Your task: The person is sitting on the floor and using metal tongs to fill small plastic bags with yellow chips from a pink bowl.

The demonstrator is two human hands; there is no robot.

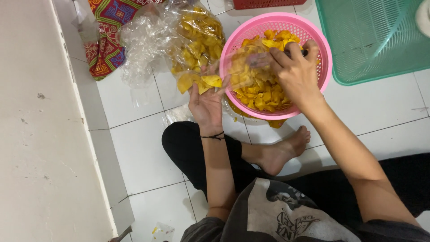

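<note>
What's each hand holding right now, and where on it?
The left hand holds a small clear plastic bag of yellow chips at its lower edge; the right hand grips its top over the pink basket.

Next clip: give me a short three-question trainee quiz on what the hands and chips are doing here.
1. True or false: the pink basket holds yellow chips.
2. Which hand reaches into the basket?
3. What does the left hand hold: A) a spoon, B) a clear plastic bag with chips, C) a cloth?

Key
1. True.
2. The right hand.
3. B.
</note>
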